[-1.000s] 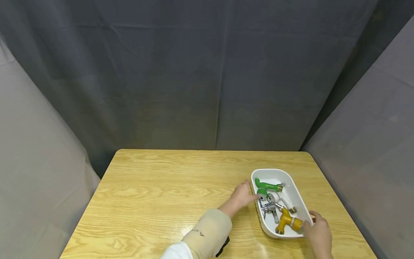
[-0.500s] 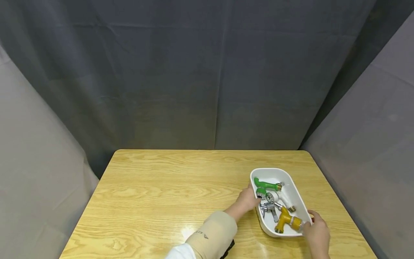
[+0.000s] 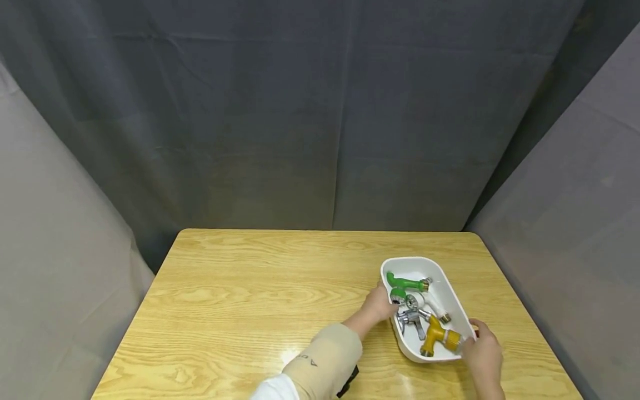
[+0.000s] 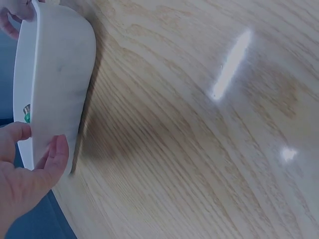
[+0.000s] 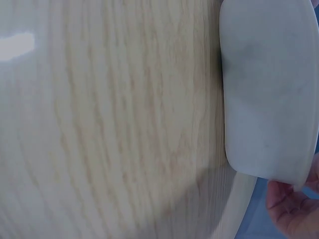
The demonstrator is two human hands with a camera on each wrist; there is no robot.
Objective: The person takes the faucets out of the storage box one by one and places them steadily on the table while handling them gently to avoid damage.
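Observation:
A white rectangular tub [image 3: 452, 303] with rounded corners stands at the right of the table, held by both hands. My left hand [image 3: 378, 304] pinches its left wall, thumb over the rim and fingers outside, as the left wrist view shows. At the near right corner my right hand [image 3: 484, 353] grips the rim. Inside lie several taps: a green tap [image 3: 407, 283], a white tap [image 3: 432, 305], a chrome tap [image 3: 411, 319] and a yellow tap [image 3: 437, 336]. The white and chrome taps partly overlap their neighbours.
The wood-grain table [image 3: 240, 300] stretches away to the left of the tub. Behind it hangs a dark grey curtain [image 3: 260, 122]. Lighter cloth panels [image 3: 575, 222] flank both sides, the right one close to the table edge.
The tub, with the taps in it, has shifted slightly left and away from me. Both hands have moved with it; the left hand has closed onto the tub's left wall.

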